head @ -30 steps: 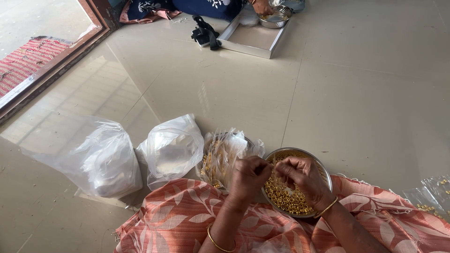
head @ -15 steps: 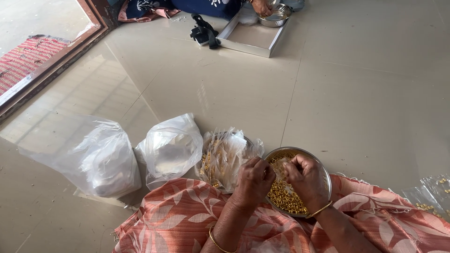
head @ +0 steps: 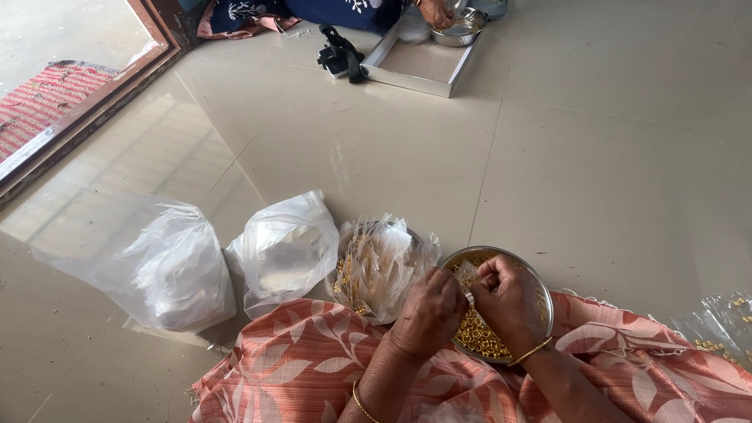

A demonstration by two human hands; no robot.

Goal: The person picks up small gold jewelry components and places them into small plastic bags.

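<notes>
- Both hands over steel bowl (head: 540,291) of gold rings (head: 478,333) on my lap
- L hand (head: 429,312) & R hand (head: 507,299) fingers pinching small clear packet (head: 468,276) betw them
- Pile of packets (head: 384,265) just left of bowl

- The steel bowl (head: 540,291) is showing silver at its rim, with small golden rings (head: 479,333) shining inside.
- The cloth (head: 298,376) is showing salmon orange with pale leaf prints.
- Two plastic bags (head: 286,251) are looking milky white and translucent.
- The floor (head: 595,172) is gleaming cream.
- The doormat (head: 43,106) is showing red stripes.
- The tray (head: 415,70) is looking white-grey.
</notes>
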